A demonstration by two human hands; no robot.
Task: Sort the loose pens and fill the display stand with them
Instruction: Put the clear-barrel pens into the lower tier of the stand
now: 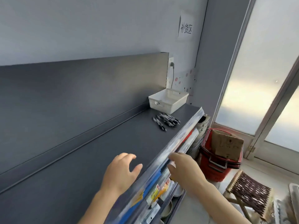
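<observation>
Grey wall and a dark back panel rise behind a long dark shelf (97, 151). Its top carries very little. At the far right end, close to the back panel, sits a white basket (161, 105). It looks empty from where I stand. Just in front of it, toward the front edge, the pens (166, 121) lie in a loose heap, dark barrels pointing every way. My guess is they were tipped out there to be sorted. I can see no display stand anywhere.

Both of the person's hands are at the near end of the shelf, well apart from the pens. The left hand (120, 172) hovers over the shelf top with its fingers spread and relaxed, holding nothing. The right hand (184, 168) is at the front edge, fingers stretched toward the shiny label strip (182, 131) that runs along it. It also holds nothing, though the blur hides whether the fingers touch the strip.

The pens lie ahead and to the right of both hands, so I judge the sorting hasn't begun.

Beyond the right end of the shelf, red shopping baskets (216, 165) are stacked on the floor with a cardboard box (226, 144) inside.
</observation>
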